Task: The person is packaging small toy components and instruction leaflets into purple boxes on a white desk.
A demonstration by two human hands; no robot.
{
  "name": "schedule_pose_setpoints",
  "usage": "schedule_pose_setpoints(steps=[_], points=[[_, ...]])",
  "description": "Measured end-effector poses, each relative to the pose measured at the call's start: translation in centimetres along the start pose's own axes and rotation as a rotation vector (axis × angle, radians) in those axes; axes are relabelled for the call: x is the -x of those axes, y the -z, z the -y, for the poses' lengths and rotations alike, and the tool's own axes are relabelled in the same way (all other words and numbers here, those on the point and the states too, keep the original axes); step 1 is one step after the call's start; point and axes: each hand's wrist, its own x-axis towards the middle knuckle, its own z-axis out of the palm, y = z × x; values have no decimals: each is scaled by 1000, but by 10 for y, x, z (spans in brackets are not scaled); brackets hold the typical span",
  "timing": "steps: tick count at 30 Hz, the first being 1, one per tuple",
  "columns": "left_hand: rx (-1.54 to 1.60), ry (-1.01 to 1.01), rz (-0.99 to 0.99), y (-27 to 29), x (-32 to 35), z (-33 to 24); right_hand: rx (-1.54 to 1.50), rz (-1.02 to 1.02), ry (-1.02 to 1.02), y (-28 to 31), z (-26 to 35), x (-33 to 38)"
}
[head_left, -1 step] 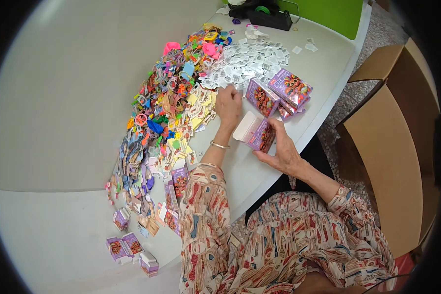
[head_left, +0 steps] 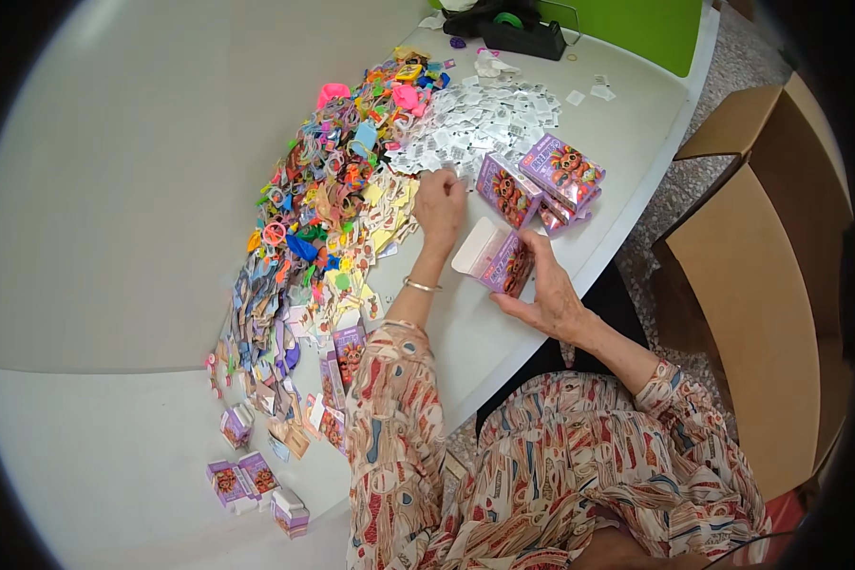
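My right hand grips a small purple carton with a picture on its front. The carton is tilted on the table, and its white end flap stands open toward my left hand. My left hand has its fingers curled together at the near edge of a heap of small white packets; whatever the fingertips hold is hidden. Beside this hand lie yellow and white printed cards. Just beyond my right hand, several closed purple cartons are stacked, one leaning against the others.
A long mound of colourful small trinkets curves along the table's left. More purple cartons lie at the lower left. A black tape dispenser stands at the back by a green panel. An open cardboard box is at the right.
My left hand has drawn back very slightly toward me and to the left. The right hand and its carton stay where they were.
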Motion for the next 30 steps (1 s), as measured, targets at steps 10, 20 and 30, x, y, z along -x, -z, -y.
schedule_pose_setpoints(steps=[10, 20, 30], points=[[7, -142, -112, -1, -31, 12, 38, 21, -12, 3, -2, 1], [412, -36, -125, 33, -22, 14, 41, 49, 7, -5, 1, 0], [596, 29, 21, 117, 61, -80, 85, 74, -52, -6, 9, -14]])
